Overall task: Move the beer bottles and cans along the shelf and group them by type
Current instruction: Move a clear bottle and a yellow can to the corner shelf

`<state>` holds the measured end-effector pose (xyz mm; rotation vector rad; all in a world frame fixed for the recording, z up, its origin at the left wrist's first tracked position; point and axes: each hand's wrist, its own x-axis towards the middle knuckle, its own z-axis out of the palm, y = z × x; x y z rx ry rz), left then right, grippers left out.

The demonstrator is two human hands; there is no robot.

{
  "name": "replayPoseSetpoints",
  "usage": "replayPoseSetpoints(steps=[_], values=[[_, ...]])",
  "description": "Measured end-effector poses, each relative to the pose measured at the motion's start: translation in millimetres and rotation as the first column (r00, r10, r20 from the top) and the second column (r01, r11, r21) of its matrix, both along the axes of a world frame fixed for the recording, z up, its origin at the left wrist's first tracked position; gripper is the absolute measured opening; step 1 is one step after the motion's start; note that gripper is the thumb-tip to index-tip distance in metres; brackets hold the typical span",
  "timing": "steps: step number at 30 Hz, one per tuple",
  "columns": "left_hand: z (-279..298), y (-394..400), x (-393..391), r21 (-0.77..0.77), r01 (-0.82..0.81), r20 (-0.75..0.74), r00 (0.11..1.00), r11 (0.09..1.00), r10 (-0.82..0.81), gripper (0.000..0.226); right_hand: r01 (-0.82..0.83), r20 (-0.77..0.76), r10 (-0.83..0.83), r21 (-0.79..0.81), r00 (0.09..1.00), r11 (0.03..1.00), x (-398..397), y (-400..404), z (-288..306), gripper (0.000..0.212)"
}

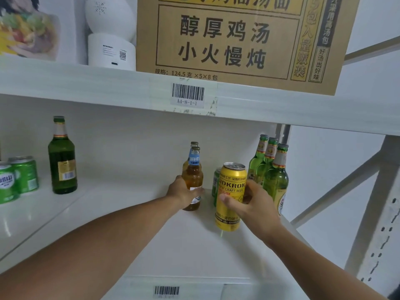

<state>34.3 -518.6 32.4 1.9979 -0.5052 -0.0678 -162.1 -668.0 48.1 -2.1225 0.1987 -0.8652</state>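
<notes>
Far to the left of both hands, two green cans (pixel 18 178) stand side by side on the white shelf (pixel 121 213). Just to their right is a tall dark green bottle (pixel 62 159), standing straight up and well apart from the hands. The left hand (pixel 184 192) reaches in from the lower left and is wrapped around the low part of an amber bottle (pixel 192 182) with a blue neck label. The bottle stands upright, and its bottom looks to be on the shelf. Right behind it is a second bottle (pixel 194 144) of the same kind, and only its cap and neck show. Between the two hands, a green can (pixel 216 182) peeks out, mostly hidden behind the yellow can (pixel 231 195). The right hand (pixel 253 204) holds this tall yellow can, with the thumb across the front and the fingers curled around the far side. The can is upright, and its bottom is close to the shelf; it is hard to tell if it touches. Just past the right hand, three light green bottles (pixel 272 172) stand close together in a bunch near the right end of the shelf. Above the hands, on the upper shelf (pixel 86 83), sit a white round device (pixel 111 33) and a big cardboard box (pixel 238 40) with large printed letters.
</notes>
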Motion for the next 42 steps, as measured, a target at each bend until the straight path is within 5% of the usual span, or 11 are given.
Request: replayPoseSetpoints(steps=[10,17,30,42], values=[[-0.8,-3.5,7.7,0.049,0.011,-0.006,1.000,0.999,-0.010,0.066,-0.011,-0.034,0.011,0.000,0.999,1.000,3.2,-5.6,-7.4,0.059],[-1.8,28.0,3.5,0.112,-0.063,0.080,0.995,0.992,0.054,0.112,-0.075,-0.028,0.075,0.012,0.997,0.997,3.0,-3.8,-5.5,0.062],[-8.9,200.7,-9.0,0.329,-0.229,0.162,0.969,0.916,0.184,0.077,-0.233,-0.019,0.236,0.114,0.972,0.966,37.8,55.3,-12.8,0.047],[-5.3,362.3,29.4,0.273,-0.174,0.273,0.957,0.946,0.097,0.065,-0.166,-0.046,0.176,0.162,0.983,0.973,117.5,182.5,-9.0,0.046]])
